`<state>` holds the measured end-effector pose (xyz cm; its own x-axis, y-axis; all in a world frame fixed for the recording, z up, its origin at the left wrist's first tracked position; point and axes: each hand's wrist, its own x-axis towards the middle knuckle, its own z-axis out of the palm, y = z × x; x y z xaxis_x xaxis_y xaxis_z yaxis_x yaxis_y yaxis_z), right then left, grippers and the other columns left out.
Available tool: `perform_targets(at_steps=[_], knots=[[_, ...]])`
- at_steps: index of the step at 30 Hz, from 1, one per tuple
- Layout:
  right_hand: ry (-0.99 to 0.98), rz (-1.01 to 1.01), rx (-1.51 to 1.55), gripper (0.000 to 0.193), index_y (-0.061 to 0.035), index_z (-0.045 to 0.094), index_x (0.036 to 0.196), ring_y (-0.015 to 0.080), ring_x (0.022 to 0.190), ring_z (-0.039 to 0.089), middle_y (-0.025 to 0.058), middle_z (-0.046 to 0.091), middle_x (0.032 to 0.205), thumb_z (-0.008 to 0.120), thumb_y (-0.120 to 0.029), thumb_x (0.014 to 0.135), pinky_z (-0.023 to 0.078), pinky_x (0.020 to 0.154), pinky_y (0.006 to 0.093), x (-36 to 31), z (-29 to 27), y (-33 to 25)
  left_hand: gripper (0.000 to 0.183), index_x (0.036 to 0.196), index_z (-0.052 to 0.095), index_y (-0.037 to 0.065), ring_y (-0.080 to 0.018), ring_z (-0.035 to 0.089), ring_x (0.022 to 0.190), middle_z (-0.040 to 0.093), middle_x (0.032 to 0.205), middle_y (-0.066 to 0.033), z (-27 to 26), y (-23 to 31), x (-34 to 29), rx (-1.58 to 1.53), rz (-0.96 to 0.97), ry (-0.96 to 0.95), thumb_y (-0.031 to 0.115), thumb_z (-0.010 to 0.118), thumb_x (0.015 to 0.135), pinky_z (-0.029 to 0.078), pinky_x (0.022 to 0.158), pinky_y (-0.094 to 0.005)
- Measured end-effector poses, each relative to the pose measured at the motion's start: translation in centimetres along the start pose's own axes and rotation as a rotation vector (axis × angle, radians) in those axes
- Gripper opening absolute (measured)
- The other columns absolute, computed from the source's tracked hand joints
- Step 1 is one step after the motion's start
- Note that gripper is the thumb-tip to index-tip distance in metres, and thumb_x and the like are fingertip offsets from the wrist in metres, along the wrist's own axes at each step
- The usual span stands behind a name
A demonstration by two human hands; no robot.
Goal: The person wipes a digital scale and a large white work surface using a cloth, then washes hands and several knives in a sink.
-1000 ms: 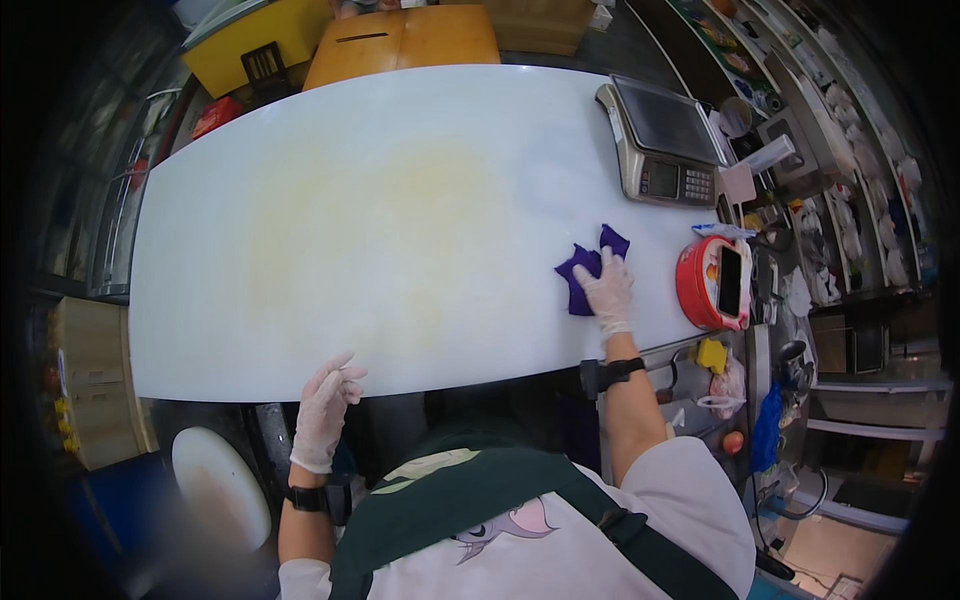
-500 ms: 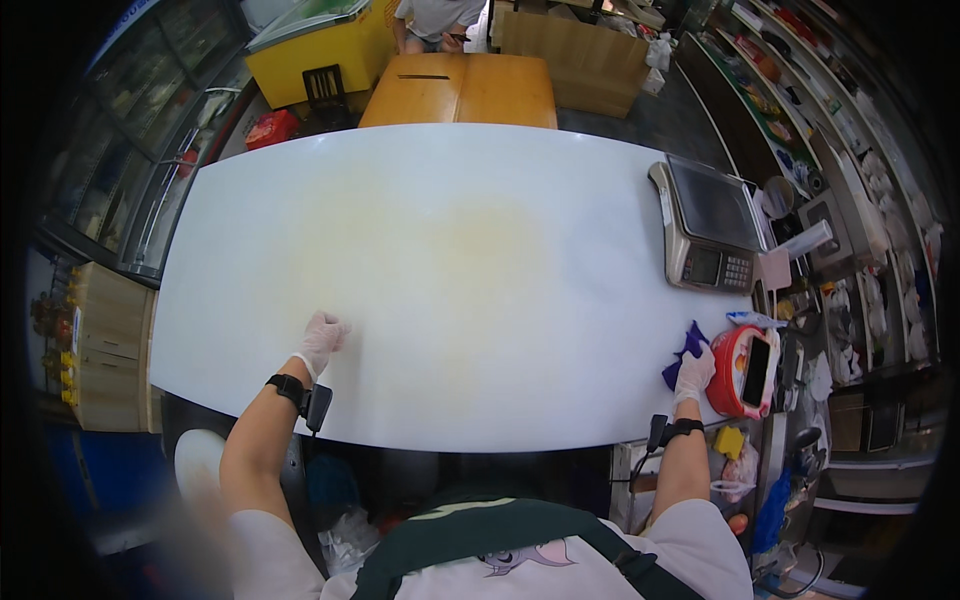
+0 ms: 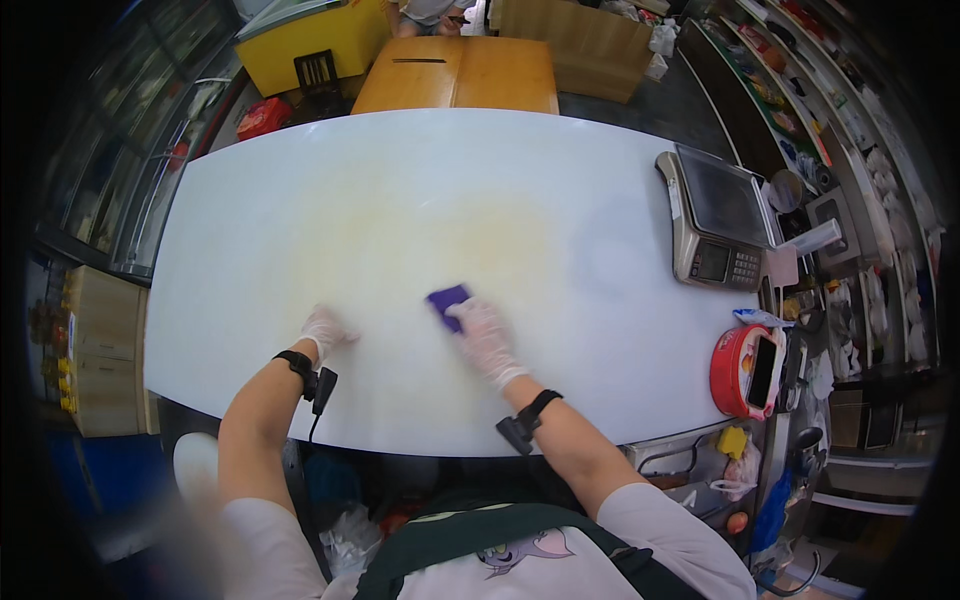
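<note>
My right hand [image 3: 482, 335], in a clear thin glove, is closed on a purple cloth [image 3: 448, 304], folded into a small bundle. It presses the cloth against the white tabletop [image 3: 400, 230] around the middle of the table. Also gloved, my left hand [image 3: 324, 330] rests on the tabletop farther left, near the front edge. Its fingers are loosely apart and nothing shows in them. A black strap with a small device sits on each wrist.
At the right end stand a grey weighing scale [image 3: 715, 220] and a red round tub [image 3: 735, 370] with a phone [image 3: 762, 370] on it. Beyond the far edge is a wooden table [image 3: 455, 75] with a person [image 3: 428, 18] behind it. Shelves [image 3: 800, 110] line the right side.
My right hand has swept the purple cloth leftward from beside the red tub to the middle of the table. The left hand has stayed nearly in place, its fingers slightly more spread.
</note>
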<state>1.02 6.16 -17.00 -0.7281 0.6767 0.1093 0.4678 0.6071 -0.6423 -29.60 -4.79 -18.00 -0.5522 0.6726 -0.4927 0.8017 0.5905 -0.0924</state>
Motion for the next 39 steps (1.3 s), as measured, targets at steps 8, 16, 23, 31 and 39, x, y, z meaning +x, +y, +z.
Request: perform_targets(at_steps=[8,16,23,31,39], knots=[[0.068,0.349,0.801,0.035,0.0017,0.062,0.122,0.0179,0.079,0.069,0.0118,0.069,0.096,0.06,-0.001,0.086,0.058,0.071,0.0317,-4.2,-9.1,2.8,0.056,0.11,0.071,0.006,-0.0263,0.068,0.103,0.073,0.11,-0.0106,0.7,-2.9,1.5,-0.036,0.228,-0.099,0.048,0.081,0.074,0.054,0.091,-0.0344],[0.648,0.589,-0.187,0.034,0.0021,0.064,0.117,0.0295,0.1,0.064,0.0179,0.067,0.105,0.062,-0.014,0.087,0.048,0.091,0.0378,-5.5,-20.9,24.4,0.067,0.115,0.065,0.001,-0.0332,0.067,0.105,0.07,0.112,-0.0176,-0.3,0.3,-1.1,-0.502,-0.167,-0.12,0.029,0.093,0.061,0.055,0.091,-0.0385],[0.623,0.249,-0.199,0.025,-0.0039,0.068,0.103,0.0391,0.104,0.059,0.0213,0.065,0.099,0.058,-0.015,0.083,0.045,0.092,0.0485,13.5,-13.7,21.3,0.072,0.117,0.06,0.0,-0.0362,0.065,0.107,0.067,0.115,-0.02,-2.9,3.5,-1.6,-0.458,-0.158,-0.075,0.023,0.094,0.059,0.054,0.092,-0.0393],[-0.098,-0.415,0.044,0.012,-0.0112,0.067,0.097,0.0319,0.102,0.059,0.013,0.063,0.103,0.063,-0.014,0.086,0.052,0.088,0.0422,9.7,-3.3,4.4,0.072,0.117,0.061,0.0,-0.0318,0.067,0.104,0.069,0.111,-0.0173,-1.6,-0.2,-2.3,-0.61,-0.191,-0.154,0.008,0.095,0.055,0.055,0.089,-0.0384],[0.441,0.108,-0.544,0.017,-0.0104,0.061,0.098,0.035,0.103,0.057,0.0154,0.059,0.104,0.05,-0.004,0.088,0.051,0.086,0.0466,13.4,-20.2,27.8,0.075,0.107,0.063,-0.003,-0.0344,0.068,0.099,0.07,0.105,-0.0198,-1.4,0.3,-0.5,-0.405,-0.211,-0.143,0.024,0.099,0.047,0.056,0.086,-0.0402]])
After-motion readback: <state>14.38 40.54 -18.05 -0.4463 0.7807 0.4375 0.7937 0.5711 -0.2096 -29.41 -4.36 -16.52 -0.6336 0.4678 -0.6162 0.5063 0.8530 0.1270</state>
